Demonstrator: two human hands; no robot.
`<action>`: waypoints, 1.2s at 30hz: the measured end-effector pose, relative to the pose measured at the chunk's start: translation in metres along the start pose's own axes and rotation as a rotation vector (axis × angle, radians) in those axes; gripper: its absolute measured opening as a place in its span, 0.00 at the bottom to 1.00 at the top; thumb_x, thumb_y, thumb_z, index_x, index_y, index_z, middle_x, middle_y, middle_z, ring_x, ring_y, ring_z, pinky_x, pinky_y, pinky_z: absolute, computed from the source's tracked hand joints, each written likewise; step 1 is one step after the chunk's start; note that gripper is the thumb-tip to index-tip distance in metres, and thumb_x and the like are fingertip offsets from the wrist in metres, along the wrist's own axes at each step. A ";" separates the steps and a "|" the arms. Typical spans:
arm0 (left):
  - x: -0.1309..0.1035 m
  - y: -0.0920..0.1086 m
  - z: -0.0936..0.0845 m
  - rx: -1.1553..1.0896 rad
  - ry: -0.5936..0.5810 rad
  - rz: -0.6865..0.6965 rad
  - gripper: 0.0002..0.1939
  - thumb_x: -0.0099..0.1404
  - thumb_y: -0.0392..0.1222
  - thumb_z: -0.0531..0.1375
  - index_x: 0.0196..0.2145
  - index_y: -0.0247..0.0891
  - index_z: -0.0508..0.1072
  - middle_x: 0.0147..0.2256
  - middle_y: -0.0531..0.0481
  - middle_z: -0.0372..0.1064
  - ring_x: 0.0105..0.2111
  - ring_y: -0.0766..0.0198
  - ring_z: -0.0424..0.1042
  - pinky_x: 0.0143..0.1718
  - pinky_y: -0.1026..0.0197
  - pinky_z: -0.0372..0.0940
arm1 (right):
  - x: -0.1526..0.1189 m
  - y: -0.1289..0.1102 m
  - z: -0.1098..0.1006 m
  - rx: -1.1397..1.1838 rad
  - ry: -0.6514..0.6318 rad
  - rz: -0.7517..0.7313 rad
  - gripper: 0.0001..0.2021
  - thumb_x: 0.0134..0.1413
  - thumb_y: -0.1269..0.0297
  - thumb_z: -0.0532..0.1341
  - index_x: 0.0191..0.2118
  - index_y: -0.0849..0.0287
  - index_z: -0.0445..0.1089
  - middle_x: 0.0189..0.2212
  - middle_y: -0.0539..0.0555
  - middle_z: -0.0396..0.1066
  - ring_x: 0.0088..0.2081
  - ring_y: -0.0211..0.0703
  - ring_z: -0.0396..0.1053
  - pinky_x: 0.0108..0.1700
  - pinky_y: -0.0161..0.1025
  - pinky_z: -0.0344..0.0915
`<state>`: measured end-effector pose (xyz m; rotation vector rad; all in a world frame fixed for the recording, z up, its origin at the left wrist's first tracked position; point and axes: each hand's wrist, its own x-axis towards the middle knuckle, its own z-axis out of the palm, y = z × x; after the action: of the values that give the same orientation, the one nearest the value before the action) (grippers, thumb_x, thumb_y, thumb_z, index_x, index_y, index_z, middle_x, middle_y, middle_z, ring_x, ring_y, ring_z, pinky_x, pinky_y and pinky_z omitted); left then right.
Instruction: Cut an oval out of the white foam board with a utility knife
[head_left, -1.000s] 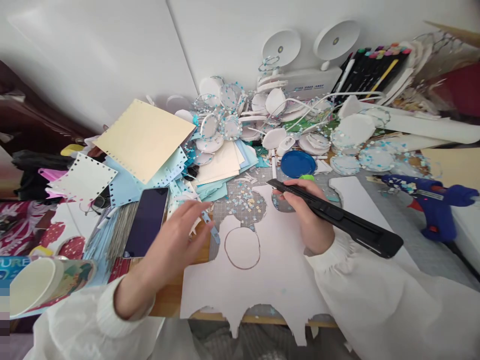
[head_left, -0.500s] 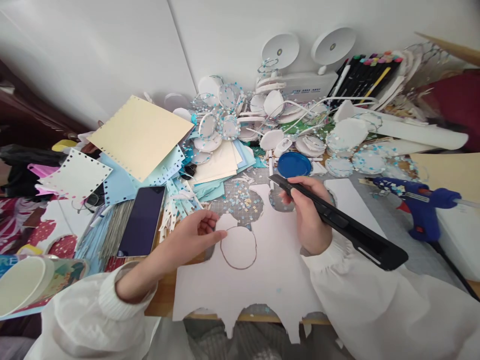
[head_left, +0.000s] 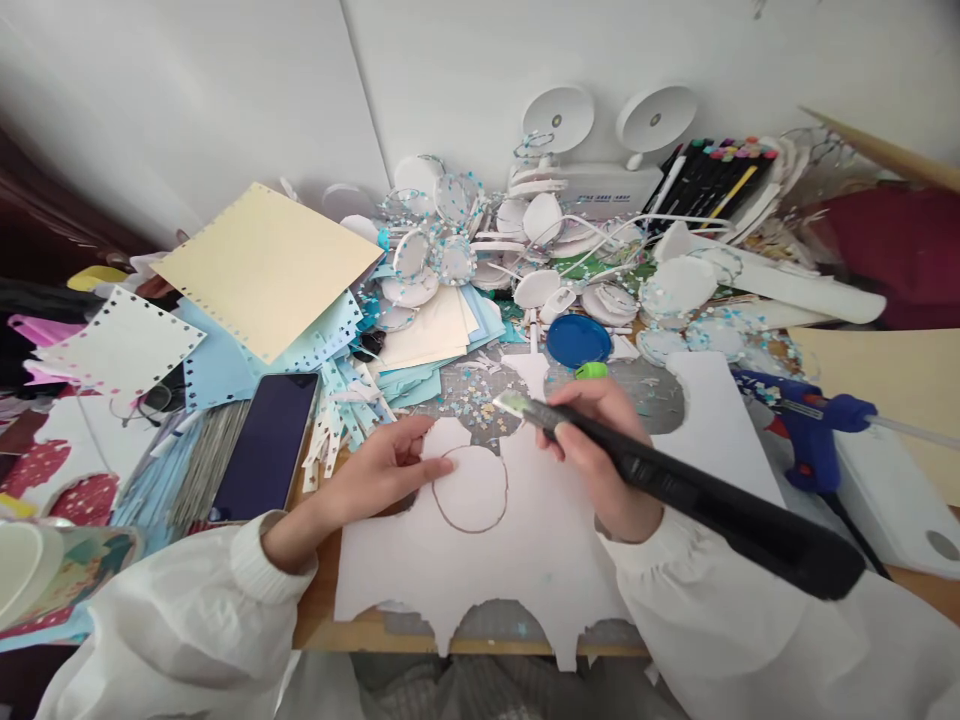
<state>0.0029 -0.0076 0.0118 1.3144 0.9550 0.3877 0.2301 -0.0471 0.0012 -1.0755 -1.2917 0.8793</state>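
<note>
Both arms wear loose white sleeves of soft, slightly fuzzy cloth, gathered into ribbed cuffs at the wrists; the left hand (head_left: 375, 470) and right hand (head_left: 600, 440) are bare.

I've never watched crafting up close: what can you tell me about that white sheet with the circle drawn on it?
The white sheet looks like thin foam or card, lying flat on the table edge. Round bites are cut from its edges. A brown drawn circle sits near its top. The left hand presses it beside the circle; the right hand rests on it, holding a black utility knife.
</note>
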 end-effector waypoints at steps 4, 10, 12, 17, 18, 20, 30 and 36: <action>0.003 -0.005 -0.001 -0.020 0.008 -0.007 0.12 0.60 0.47 0.62 0.38 0.37 0.69 0.25 0.56 0.65 0.21 0.72 0.62 0.19 0.70 0.55 | -0.018 0.003 -0.003 -0.215 -0.178 0.059 0.07 0.55 0.66 0.59 0.39 0.52 0.62 0.22 0.45 0.63 0.20 0.35 0.60 0.21 0.33 0.57; 0.006 -0.005 -0.002 -0.091 -0.024 -0.048 0.10 0.60 0.45 0.63 0.37 0.37 0.70 0.27 0.54 0.68 0.23 0.70 0.66 0.20 0.70 0.58 | -0.020 0.009 -0.005 -0.363 -0.215 0.096 0.06 0.54 0.68 0.59 0.36 0.52 0.61 0.21 0.45 0.66 0.19 0.35 0.61 0.21 0.32 0.58; 0.005 -0.004 -0.002 -0.111 -0.030 -0.070 0.10 0.60 0.44 0.62 0.37 0.37 0.69 0.24 0.56 0.67 0.18 0.74 0.62 0.15 0.72 0.53 | -0.020 0.010 -0.005 -0.400 -0.228 0.092 0.06 0.53 0.67 0.59 0.36 0.52 0.62 0.22 0.46 0.67 0.20 0.35 0.62 0.21 0.32 0.58; 0.004 -0.004 -0.002 -0.146 -0.041 -0.089 0.10 0.61 0.43 0.63 0.38 0.36 0.68 0.22 0.58 0.67 0.10 0.80 0.51 0.09 0.74 0.46 | -0.018 0.006 -0.005 -0.473 -0.276 0.051 0.05 0.53 0.68 0.59 0.36 0.53 0.61 0.22 0.45 0.66 0.20 0.34 0.62 0.23 0.32 0.59; 0.004 -0.004 -0.002 -0.152 -0.044 -0.085 0.10 0.61 0.42 0.63 0.38 0.36 0.68 0.22 0.59 0.67 0.09 0.81 0.51 0.09 0.74 0.45 | -0.018 0.004 -0.005 -0.486 -0.282 0.041 0.05 0.53 0.68 0.59 0.35 0.53 0.61 0.21 0.45 0.65 0.20 0.33 0.61 0.23 0.32 0.59; 0.004 -0.004 -0.002 -0.165 -0.048 -0.068 0.09 0.62 0.41 0.62 0.38 0.35 0.68 0.22 0.59 0.67 0.09 0.82 0.51 0.09 0.75 0.46 | -0.018 0.003 -0.005 -0.504 -0.291 0.017 0.05 0.53 0.69 0.58 0.35 0.54 0.61 0.21 0.45 0.64 0.19 0.33 0.59 0.23 0.31 0.58; 0.006 -0.006 -0.002 -0.211 -0.051 -0.027 0.07 0.63 0.38 0.61 0.39 0.34 0.68 0.23 0.58 0.68 0.10 0.82 0.55 0.10 0.77 0.50 | -0.016 0.004 -0.004 -0.509 -0.329 -0.055 0.04 0.54 0.70 0.57 0.35 0.55 0.62 0.21 0.45 0.64 0.21 0.33 0.61 0.25 0.31 0.59; 0.005 -0.006 -0.001 -0.214 -0.051 -0.028 0.07 0.63 0.37 0.61 0.38 0.33 0.68 0.22 0.59 0.67 0.09 0.82 0.53 0.09 0.77 0.49 | -0.019 0.006 -0.007 -0.494 -0.280 -0.016 0.04 0.54 0.71 0.58 0.33 0.55 0.62 0.24 0.46 0.67 0.23 0.33 0.61 0.26 0.31 0.58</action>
<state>0.0034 -0.0049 0.0043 1.1101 0.8633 0.4214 0.2355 -0.0638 -0.0103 -1.3523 -1.8107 0.7315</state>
